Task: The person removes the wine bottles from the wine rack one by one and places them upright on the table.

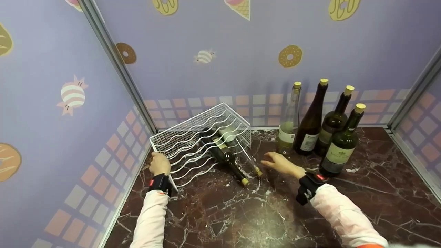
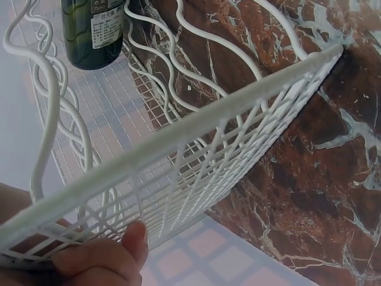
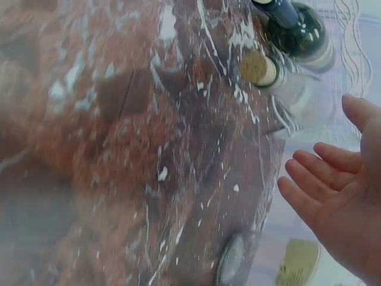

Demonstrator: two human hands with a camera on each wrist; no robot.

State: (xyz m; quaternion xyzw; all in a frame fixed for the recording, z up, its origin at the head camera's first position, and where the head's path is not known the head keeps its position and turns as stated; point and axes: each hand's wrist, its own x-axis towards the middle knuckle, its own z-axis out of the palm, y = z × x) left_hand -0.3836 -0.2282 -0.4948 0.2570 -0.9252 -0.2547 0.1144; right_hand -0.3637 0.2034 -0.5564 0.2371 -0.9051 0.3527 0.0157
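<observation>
Head: left hand (image 1: 160, 163) on rack (image 1: 193, 124).

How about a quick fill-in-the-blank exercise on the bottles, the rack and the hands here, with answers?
The left hand grips the white wire rack with wavy bars, while the right hand holds ____.
The number of glass bottles lying in the rack is ____.
The number of corked glass bottles standing on the dark red marbled tabletop is ____.
In the head view, the upright clear glass bottle stands at the ____ end of its row.
Missing words: nothing; two; four; left.
</observation>
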